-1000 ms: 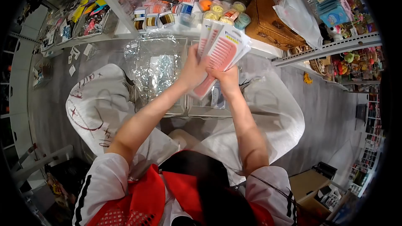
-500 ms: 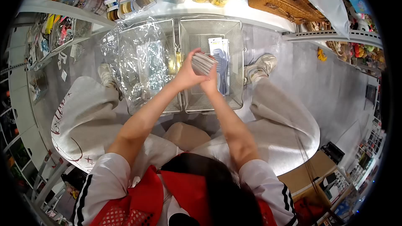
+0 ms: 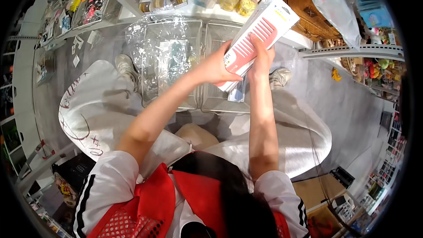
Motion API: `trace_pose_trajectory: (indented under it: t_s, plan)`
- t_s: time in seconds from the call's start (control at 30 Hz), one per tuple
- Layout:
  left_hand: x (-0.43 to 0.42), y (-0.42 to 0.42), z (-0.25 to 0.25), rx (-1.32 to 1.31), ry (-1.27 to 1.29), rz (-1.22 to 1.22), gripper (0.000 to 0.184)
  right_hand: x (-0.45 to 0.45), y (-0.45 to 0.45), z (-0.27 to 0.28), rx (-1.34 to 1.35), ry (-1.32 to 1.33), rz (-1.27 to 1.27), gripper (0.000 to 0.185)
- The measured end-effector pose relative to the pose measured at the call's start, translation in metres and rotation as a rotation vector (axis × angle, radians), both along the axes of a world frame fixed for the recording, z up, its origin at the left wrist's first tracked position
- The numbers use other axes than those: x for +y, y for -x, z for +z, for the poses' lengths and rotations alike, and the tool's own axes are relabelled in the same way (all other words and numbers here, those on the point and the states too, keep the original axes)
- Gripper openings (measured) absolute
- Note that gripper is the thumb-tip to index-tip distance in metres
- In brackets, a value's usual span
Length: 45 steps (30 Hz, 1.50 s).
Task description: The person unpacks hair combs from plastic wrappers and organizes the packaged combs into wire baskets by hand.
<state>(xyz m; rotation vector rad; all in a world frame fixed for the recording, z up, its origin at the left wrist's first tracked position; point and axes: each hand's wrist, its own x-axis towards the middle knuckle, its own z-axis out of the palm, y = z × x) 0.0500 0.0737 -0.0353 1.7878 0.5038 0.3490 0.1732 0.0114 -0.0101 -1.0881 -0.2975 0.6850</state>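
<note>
Both my hands grip a stack of packaged combs (image 3: 260,31); the top card is white and carries a pink wide-toothed comb. My left hand (image 3: 218,67) is wrapped round the lower left edge. My right hand (image 3: 262,57) holds the right side, its fingers partly over the front of the pack. The stack tilts up to the right above the right-hand wire basket (image 3: 211,53). A packaged blue-grey comb (image 3: 238,92) lies in that basket, mostly hidden by the stack and my hands.
Left of it, another wire basket (image 3: 172,105) holds clear plastic wrap (image 3: 145,39) and packs. A white shelf ahead carries tubs of yellow items (image 3: 229,1), boxed hair ties (image 3: 159,3) and a brown woven box (image 3: 299,4). A cardboard box (image 3: 317,189) stands at lower right.
The stack has been raised up and to the right and turned so its front with the pink comb shows, where its edges showed before. Both hands moved with it; the view shifted slightly.
</note>
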Motion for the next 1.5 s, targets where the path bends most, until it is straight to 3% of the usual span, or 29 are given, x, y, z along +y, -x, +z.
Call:
trace_pose_trajectory:
  t_s: [0.13,0.17,0.27,0.3,0.4,0.53,0.63,0.73,0.77,0.87,0.97,1.17,1.27,1.37,1.5]
  plan:
    - [-0.023,0.027,0.016,-0.064,0.128,0.194,0.087,-0.003,0.023,0.008,0.038,0.074,0.193,0.044]
    - [-0.026,0.032,0.009,-0.204,0.091,0.245,0.076,-0.006,0.036,0.009,0.040,0.107,0.232,0.046]
    - [-0.039,0.047,0.012,-0.275,0.411,0.420,0.067,-0.019,0.072,0.011,0.015,0.144,0.392,0.055]
    - [-0.048,0.053,0.017,-0.314,0.374,0.467,0.058,-0.022,0.081,0.014,0.019,0.159,0.389,0.054]
    - [-0.063,0.062,0.007,-0.292,0.207,0.578,0.057,-0.033,0.099,0.027,0.037,0.137,0.379,0.051]
    - [-0.075,0.082,0.044,-0.177,0.189,0.437,0.067,-0.049,0.105,0.029,-0.086,0.153,0.487,0.046]
    - [-0.086,0.091,0.031,-0.301,0.060,0.172,0.064,-0.064,0.088,0.029,0.142,0.319,0.616,0.042]
    - [-0.080,0.109,0.047,-0.095,0.334,0.051,0.068,-0.071,0.069,0.016,0.583,0.176,0.585,0.035]
    - [-0.066,0.117,0.062,0.018,0.265,0.004,0.071,-0.070,0.067,0.021,0.565,0.145,0.570,0.036]
    - [-0.034,0.150,0.010,0.242,-0.526,0.340,0.077,-0.084,0.053,0.029,0.609,0.189,0.502,0.040]
    - [-0.037,0.193,-0.051,0.825,-1.029,0.316,0.071,-0.105,0.051,0.034,0.668,0.140,0.523,0.041]
    - [0.001,0.205,-0.123,0.749,-1.244,0.407,0.034,-0.127,0.062,0.038,0.714,0.113,0.629,0.041]
    - [0.013,0.205,-0.127,0.864,-0.921,0.330,0.017,-0.131,0.067,0.046,0.747,0.166,0.628,0.040]
    - [0.019,0.189,-0.103,0.559,-0.755,0.683,0.011,-0.137,0.066,0.044,0.721,0.183,0.711,0.046]
    - [0.029,0.164,-0.045,0.180,-0.925,0.713,0.010,-0.135,0.077,0.050,0.673,0.313,0.875,0.047]
